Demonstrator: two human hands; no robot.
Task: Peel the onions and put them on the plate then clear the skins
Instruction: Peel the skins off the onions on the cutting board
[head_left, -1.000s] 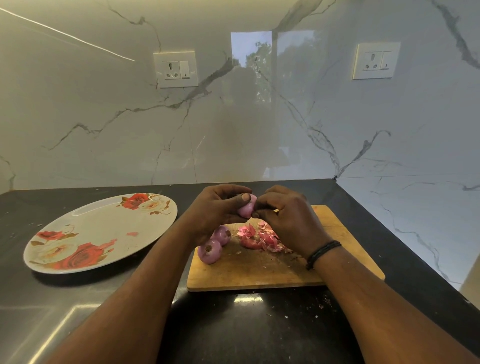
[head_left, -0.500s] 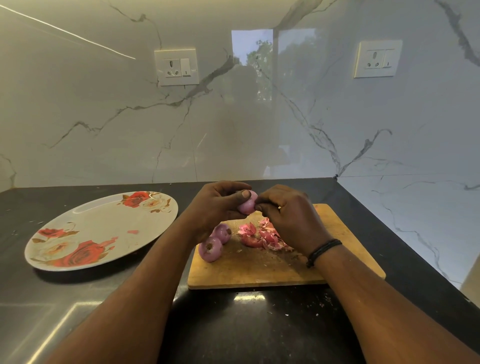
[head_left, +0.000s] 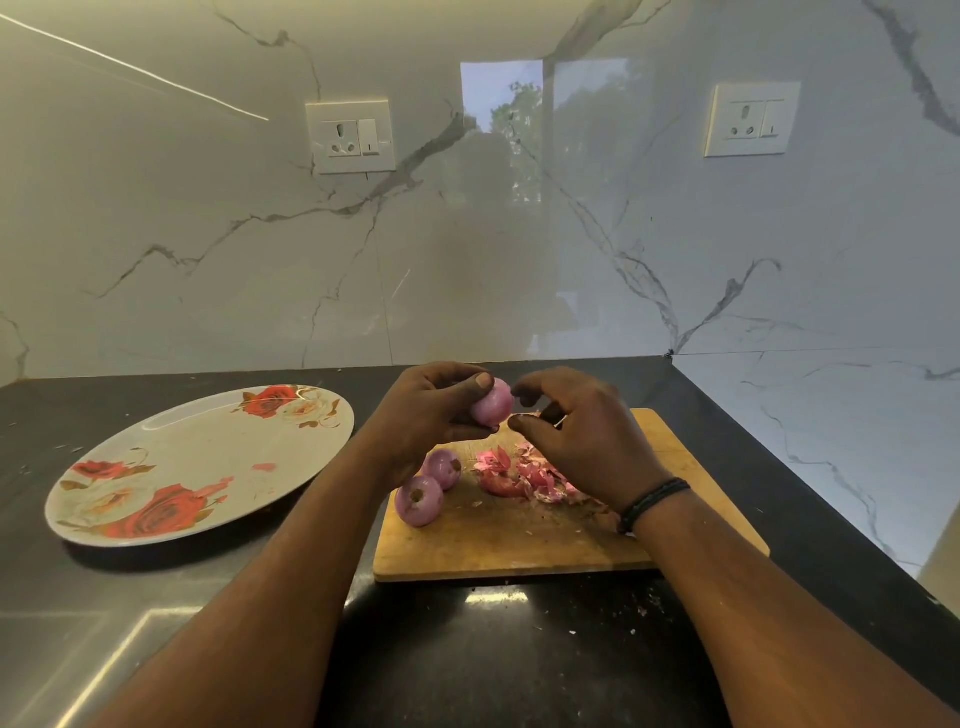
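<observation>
Three small onions in view: one held up above the back edge of the cutting board (head_left: 519, 545), two lying on the board's left part. Held onion (head_left: 492, 406) is pale purple, gripped by the left hand (head_left: 431, 415), thumb on top and fingers curled round its underside. Right hand (head_left: 582, 441) is just beside that onion on its right, fingers curled toward it, fingertips (head_left: 519, 423) right at its lower right edge; cannot tell if they pinch a bit of skin or only touch. A black wristband (head_left: 652, 501) sits on the right wrist. The two onions on the board, nearer one (head_left: 418, 500) and farther one (head_left: 442, 468), touch or nearly touch each other, cut ends facing up toward the camera, both purple with no loose skin showing. Pile of pink-red onion skins (head_left: 524, 475) lies mid-board, right of those two onions, partly hidden under the right hand. Small skin crumbs scattered on the board and on the dark surface (head_left: 467, 665) in front of it. Floral plate (head_left: 197, 462), white with red roses, sits on the surface well left of the board; no onion on it, only a small pink fleck near its middle. Marble-look wall (head_left: 260, 260) behind with two sockets, left socket (head_left: 349, 136) and right socket (head_left: 751, 119). Both forearms come in from the bottom edge.
</observation>
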